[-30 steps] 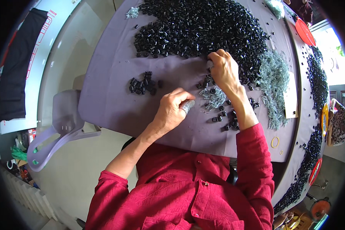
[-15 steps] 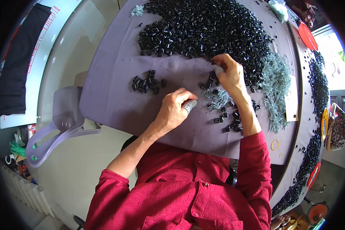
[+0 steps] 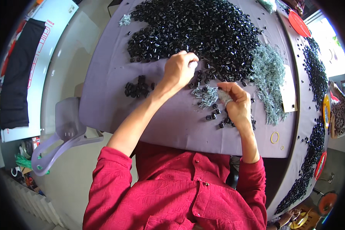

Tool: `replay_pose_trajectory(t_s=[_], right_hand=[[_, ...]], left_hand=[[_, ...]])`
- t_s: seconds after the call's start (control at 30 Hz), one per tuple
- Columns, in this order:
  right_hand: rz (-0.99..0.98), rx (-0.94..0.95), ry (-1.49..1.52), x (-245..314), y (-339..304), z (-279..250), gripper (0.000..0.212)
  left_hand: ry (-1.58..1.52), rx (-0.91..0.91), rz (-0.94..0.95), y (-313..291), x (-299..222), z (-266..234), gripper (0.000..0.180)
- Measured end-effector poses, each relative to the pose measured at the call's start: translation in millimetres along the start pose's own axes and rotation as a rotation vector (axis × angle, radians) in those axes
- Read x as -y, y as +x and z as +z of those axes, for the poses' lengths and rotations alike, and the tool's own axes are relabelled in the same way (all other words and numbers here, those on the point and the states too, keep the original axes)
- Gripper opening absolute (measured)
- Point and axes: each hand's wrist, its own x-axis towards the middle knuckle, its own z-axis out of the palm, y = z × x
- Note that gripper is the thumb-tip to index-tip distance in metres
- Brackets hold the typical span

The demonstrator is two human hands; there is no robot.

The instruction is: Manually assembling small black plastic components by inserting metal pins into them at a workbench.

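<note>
My left hand (image 3: 179, 69) is at the front edge of a large heap of small black plastic caps (image 3: 195, 32), its fingers pinched together. Whatever lies in that pinch is hidden. Over the right side of a small pile of grey screws (image 3: 206, 96) is my right hand (image 3: 237, 105), thumb and forefinger drawn together; I cannot make out what they hold. Grey wrapping covers a finger on each hand. A small cluster of black caps (image 3: 137, 89) lies left of my left forearm, and more loose caps (image 3: 214, 114) are scattered beside my right hand.
To the right spreads a bigger heap of grey screws (image 3: 270, 84) next to a pale card (image 3: 289, 90). A yellow rubber band (image 3: 275, 137) lies near the table's front edge. Beyond it, another table carries black caps (image 3: 308, 161) and a red basket (image 3: 299, 23). A grey dustpan (image 3: 67, 122) is at left.
My left hand has moved forward to the edge of the cap heap. My right hand has come back from the heap toward the small screw pile. The whole view has shifted slightly.
</note>
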Motion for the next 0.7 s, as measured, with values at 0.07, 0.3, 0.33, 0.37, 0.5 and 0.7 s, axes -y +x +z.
replay_pose_trajectory(t_s=[0.07,0.3,0.33,0.37,0.5,0.7], right_hand=[[-0.029,-0.01,0.053,-1.7,-10.8,-4.4,0.027],[-0.048,0.002,0.012,-11.7,-40.7,-18.8,0.04],[-0.031,-0.011,0.015,-14.9,-43.7,-16.5,0.04],[-0.019,-0.055,0.04,-15.9,-48.1,-11.4,0.038],[-0.026,-0.024,0.048,-10.2,-61.6,11.5,0.037],[0.003,0.017,0.033,-3.4,-80.5,34.5,0.042]], left_hand=[[-0.007,0.014,-0.001,10.5,6.4,10.6,0.011],[0.127,0.008,0.07,5.3,1.6,8.1,0.014],[0.058,-0.022,0.061,-2.0,-11.5,4.2,0.018],[-0.06,0.053,0.03,-12.6,-27.0,-1.9,0.02],[-0.557,0.421,-0.284,-76.4,-60.3,-21.9,0.019],[-0.967,0.454,-0.624,-113.9,-59.0,-31.1,0.017]])
